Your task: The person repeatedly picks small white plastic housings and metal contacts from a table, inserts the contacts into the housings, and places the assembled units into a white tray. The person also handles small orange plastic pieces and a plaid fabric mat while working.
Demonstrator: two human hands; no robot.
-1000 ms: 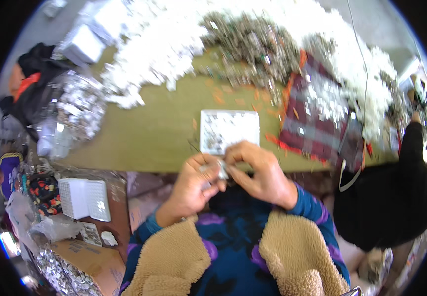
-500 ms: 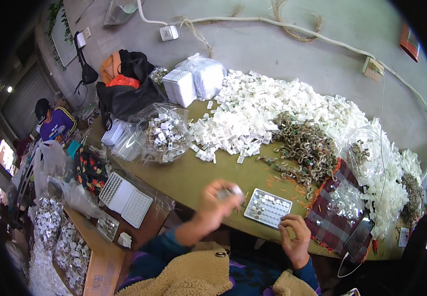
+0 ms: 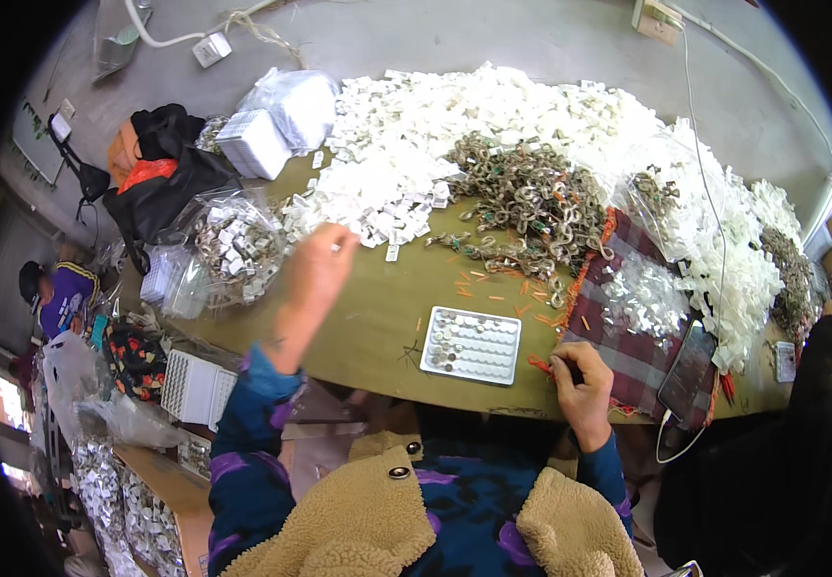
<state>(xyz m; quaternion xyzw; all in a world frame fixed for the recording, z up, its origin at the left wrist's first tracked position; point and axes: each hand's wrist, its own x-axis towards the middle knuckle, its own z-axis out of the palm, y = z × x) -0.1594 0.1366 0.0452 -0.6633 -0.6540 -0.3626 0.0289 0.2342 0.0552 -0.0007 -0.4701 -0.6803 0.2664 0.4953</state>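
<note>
A white plastic tray (image 3: pixel 509 355) with rows of round hollows lies on the table, small round silvery pieces sitting mostly in its left half. My left hand (image 3: pixel 322 264) hangs left of the tray, over the table near the edge of a heap of small white packets (image 3: pixel 377 192). Its fingers are curled together, and anything in them is hidden. Just right of the tray, my right hand (image 3: pixel 584 385) is closed with thumb and fingertips pinched. What it holds, if anything, is too small to make out. Red fringe shows beside those fingertips.
Behind the tray lies a tangled heap of grey-brown rings (image 3: pixel 531 197), with orange sticks scattered nearby. A plaid cloth (image 3: pixel 618 332) bears clear plastic pieces and a phone (image 3: pixel 688 365) on a cable. Clear bags, a black bag (image 3: pixel 171 183) and stacked white trays (image 3: pixel 252 144) stand left.
My left hand has moved from beside the tray up and left toward the white packets; the small object seen in it earlier no longer shows. My right hand stays beside the tray. The view has shifted.
</note>
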